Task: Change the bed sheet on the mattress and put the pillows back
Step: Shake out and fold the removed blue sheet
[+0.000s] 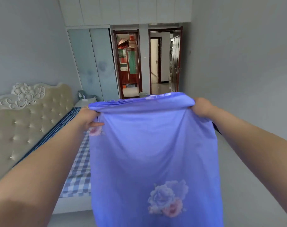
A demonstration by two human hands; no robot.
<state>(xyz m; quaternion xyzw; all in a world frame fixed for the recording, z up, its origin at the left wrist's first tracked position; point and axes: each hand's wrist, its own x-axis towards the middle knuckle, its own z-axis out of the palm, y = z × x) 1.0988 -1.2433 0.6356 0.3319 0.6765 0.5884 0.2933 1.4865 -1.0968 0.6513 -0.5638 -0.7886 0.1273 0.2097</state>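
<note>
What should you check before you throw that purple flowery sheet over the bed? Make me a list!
1. Left hand grips the purple floral bed sheet: ok.
2. Right hand grips its top edge: ok.
3. Sheet fully unfolded: not ok, the top is bunched.
4. Sheet over the bed: not ok, it hangs beside the blue checked mattress cover.
5. Pillows off the mattress: cannot tell, the sheet hides part.
6. Beige tufted headboard end free: ok.
</note>
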